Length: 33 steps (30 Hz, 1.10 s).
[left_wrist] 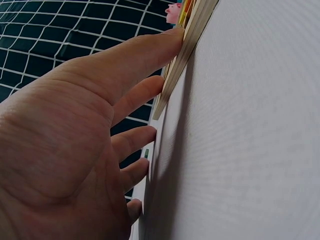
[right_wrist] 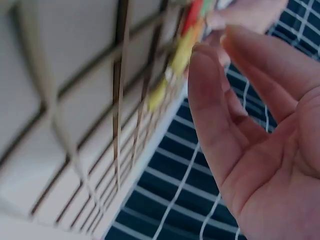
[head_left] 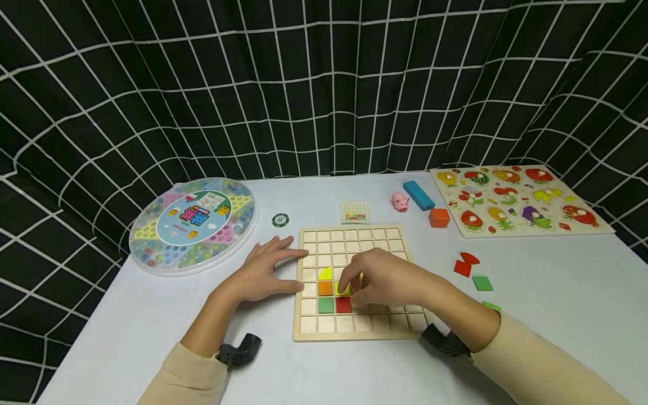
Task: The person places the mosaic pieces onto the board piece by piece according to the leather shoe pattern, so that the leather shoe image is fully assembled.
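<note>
A wooden grid board (head_left: 354,336) lies on the white table before me. My left hand (head_left: 260,273) is spread at its left side, thumb and index fingertips touching the edge. Over the board's middle, my right hand (head_left: 390,278) has bent fingers, its index fingertip right at a yellow tile (head_left: 341,291). In the right wrist view, a gap shows between thumb and index finger with nothing held. Beside that tile sit an orange tile (head_left: 325,288), a yellow quarter-round tile (head_left: 325,274), a green tile (head_left: 326,305) and a red tile (head_left: 344,305). Another yellow piece is partly hidden behind the right hand.
Right of the board lie a red square tile (head_left: 462,268), a red curved tile (head_left: 470,258) and green tiles (head_left: 482,283). Behind stand a pattern card (head_left: 355,212), pink pig (head_left: 400,201), blue block (head_left: 419,195), orange cube (head_left: 439,218), fruit puzzle (head_left: 506,225), chip (head_left: 280,220) and round marble game (head_left: 192,219).
</note>
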Each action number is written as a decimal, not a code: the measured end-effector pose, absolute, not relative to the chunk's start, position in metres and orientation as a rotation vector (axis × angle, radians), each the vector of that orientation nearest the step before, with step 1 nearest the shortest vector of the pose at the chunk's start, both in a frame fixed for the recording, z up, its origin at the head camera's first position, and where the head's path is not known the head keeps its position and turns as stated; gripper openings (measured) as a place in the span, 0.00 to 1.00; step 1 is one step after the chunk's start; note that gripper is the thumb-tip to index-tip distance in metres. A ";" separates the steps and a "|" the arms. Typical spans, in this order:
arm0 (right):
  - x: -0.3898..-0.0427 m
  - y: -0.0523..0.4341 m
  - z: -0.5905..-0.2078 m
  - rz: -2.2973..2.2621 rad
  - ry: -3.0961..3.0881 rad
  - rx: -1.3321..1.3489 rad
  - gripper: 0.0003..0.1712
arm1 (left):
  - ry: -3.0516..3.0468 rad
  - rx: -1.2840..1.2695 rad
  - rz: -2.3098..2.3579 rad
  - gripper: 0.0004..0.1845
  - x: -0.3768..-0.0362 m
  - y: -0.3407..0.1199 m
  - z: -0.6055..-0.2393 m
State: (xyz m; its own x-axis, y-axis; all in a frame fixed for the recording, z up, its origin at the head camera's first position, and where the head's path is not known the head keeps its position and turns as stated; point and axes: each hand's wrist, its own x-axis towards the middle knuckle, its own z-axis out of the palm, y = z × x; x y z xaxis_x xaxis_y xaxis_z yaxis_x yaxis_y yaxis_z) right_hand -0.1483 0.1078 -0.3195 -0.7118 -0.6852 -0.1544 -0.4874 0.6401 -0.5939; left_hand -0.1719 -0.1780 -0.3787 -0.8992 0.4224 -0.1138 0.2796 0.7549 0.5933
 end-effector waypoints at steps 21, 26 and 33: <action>-0.147 0.198 -0.303 -0.882 2.351 -0.777 0.09 | 2.721 0.566 0.883 0.35 -0.171 -0.177 -0.380; -0.145 0.213 -0.308 -0.884 2.353 -0.738 0.09 | 2.723 0.567 0.882 0.35 -0.171 -0.177 -0.381; -0.141 0.232 -0.317 -0.875 2.368 -0.687 0.10 | 2.722 0.573 0.884 0.35 -0.171 -0.177 -0.381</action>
State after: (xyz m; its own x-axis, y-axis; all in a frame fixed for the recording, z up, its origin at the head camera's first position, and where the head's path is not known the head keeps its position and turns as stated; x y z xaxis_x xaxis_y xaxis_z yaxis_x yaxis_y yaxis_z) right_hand -0.1415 0.2318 -0.3174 -0.7367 -0.6110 -0.2897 -0.2758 0.6626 -0.6963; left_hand -0.1709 -0.1768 -0.3806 -0.8991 0.4285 -0.0890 0.2944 0.7426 0.6016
